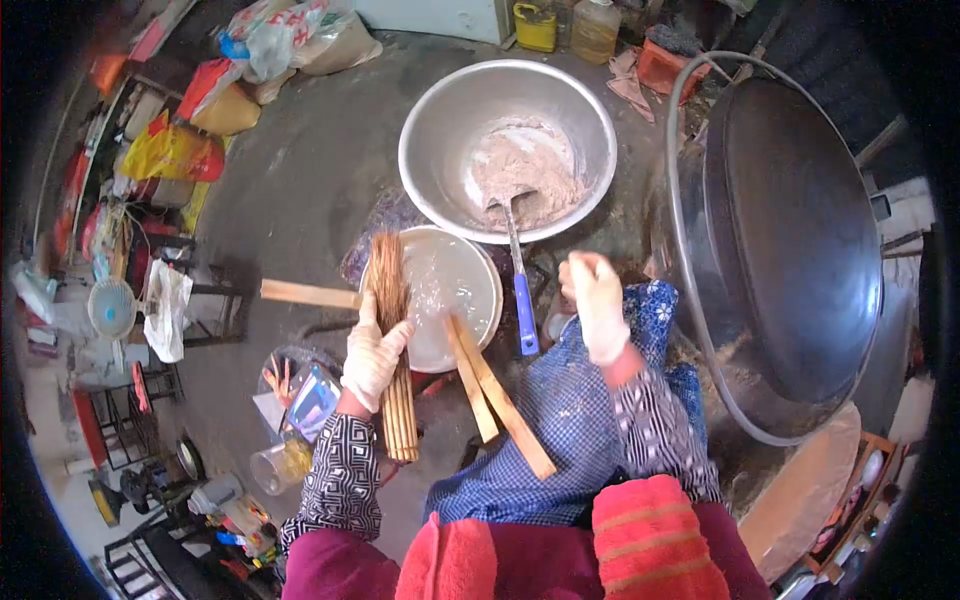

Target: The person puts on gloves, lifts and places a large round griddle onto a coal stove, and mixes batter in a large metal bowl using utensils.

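Note:
My left hand (372,352), in a pale glove, grips a bundle of thin sticks (398,400) with the thumb on one side. Its brownish, frayed-looking upper end lies at the left rim of a basin of cloudy liquid (484,325). My right hand (597,303), also gloved, is held above my blue checked apron (570,400), its fingers curled and nothing visible in them. Two flat wooden slats (510,415) lean from the basin toward my lap. Beyond it, a large metal bowl (425,150) contains pinkish-brown powder (530,165) and a blue-handled spatula (524,305).
On the right stands a big dark wok-like pan (795,240) with a metal hoop (680,250) around it. Another wooden slat (310,293) sticks out left of the bundle. Bags (170,152) line the left side, with a small fan (112,305). A clear plastic cup (275,468) sits lower left.

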